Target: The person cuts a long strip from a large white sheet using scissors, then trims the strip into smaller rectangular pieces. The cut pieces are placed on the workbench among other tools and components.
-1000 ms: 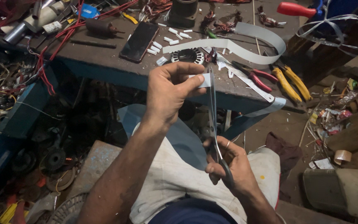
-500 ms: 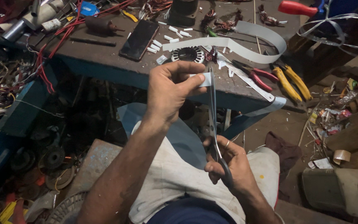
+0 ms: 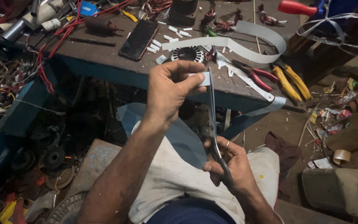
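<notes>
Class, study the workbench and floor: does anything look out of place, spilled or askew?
Yes. Small white cut pieces lie scattered on the blue-edged workbench, a long grey strip hangs over its edge, and scraps and litter are strewn across the floor.

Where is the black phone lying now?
In the head view, the black phone lies on the workbench, upper left, beside small white pieces.

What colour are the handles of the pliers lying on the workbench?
The pliers' rubber handles are yellow, shown best in the head view, beside red-handled cutters.
</notes>
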